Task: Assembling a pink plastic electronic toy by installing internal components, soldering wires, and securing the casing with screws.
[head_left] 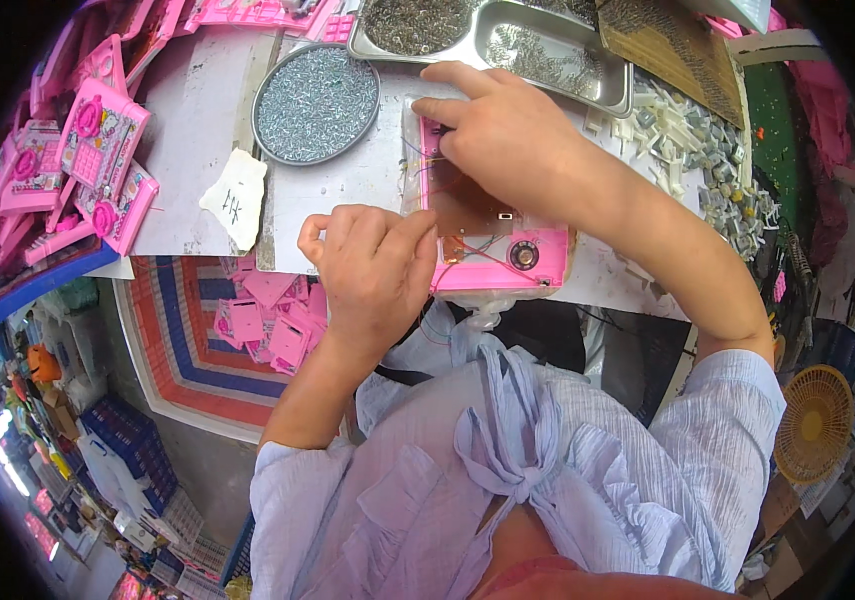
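Note:
In front of me on the white tabletop lies a pink plastic toy housing (483, 276), its inside facing up. A brown circuit board (470, 205) covers much of it, with thin wires at the edges and a round black speaker (525, 256) at the near right. Curled at the housing's left edge, my left hand (373, 265) has thumb and fingers pressed together by the board; whatever they pinch is too small to tell. My right hand (508, 140) reaches over the far part of the board, two digits stretched apart toward the far left corner, and hides that area.
A round tray of small silver screws (318, 105) stands beyond my left hand. Metal trays (548, 55) of small parts sit at the back. White and grey plastic pieces (703, 150) lie right. Pink printed toy housings (98, 140) pile up left, above a striped bag (188, 340) holding pink parts.

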### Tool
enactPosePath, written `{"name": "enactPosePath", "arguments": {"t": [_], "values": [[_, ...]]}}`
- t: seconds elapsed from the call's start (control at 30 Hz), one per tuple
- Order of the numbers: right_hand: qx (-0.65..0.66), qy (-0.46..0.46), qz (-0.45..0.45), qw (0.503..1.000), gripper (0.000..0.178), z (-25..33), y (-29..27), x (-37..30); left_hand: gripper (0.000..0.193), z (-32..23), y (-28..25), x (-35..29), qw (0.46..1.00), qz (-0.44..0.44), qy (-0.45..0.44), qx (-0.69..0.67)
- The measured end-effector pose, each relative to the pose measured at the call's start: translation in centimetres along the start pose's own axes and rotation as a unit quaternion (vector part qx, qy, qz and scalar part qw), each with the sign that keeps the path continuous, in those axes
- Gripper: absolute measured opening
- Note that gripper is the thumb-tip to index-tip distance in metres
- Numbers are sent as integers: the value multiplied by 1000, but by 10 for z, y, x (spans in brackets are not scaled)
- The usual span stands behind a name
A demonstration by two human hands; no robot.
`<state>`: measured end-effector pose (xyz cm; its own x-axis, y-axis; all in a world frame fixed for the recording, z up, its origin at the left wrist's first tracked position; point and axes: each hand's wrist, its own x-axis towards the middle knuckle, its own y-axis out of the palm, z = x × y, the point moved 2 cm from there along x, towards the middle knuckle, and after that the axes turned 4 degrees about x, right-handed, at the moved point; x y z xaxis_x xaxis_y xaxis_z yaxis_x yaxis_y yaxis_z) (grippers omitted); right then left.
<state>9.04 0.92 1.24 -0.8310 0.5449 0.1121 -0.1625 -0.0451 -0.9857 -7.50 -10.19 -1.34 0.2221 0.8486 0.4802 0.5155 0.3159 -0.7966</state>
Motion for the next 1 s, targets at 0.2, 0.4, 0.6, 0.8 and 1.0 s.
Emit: {"name": "enactPosePath", "arguments": {"t": [0.2,0.4,0.6,0.8,1.0], "values": [[97,-32,-122,987,6,-13,14,-12,18,8,-5,-5,999,-10,-32,-26],[177,20,-222,959,13,-12,14,-37,17,9,0,13,998,-24,-28,-53],[257,95,-288,918,15,-12,9,-72,27,-15,17,38,969,17,-75,-236],[377,203,-300,853,8,-3,12,-94,29,-30,46,57,909,123,-132,-377],[267,176,-298,899,11,-8,19,-105,15,-29,50,66,867,226,-213,-390]]}}
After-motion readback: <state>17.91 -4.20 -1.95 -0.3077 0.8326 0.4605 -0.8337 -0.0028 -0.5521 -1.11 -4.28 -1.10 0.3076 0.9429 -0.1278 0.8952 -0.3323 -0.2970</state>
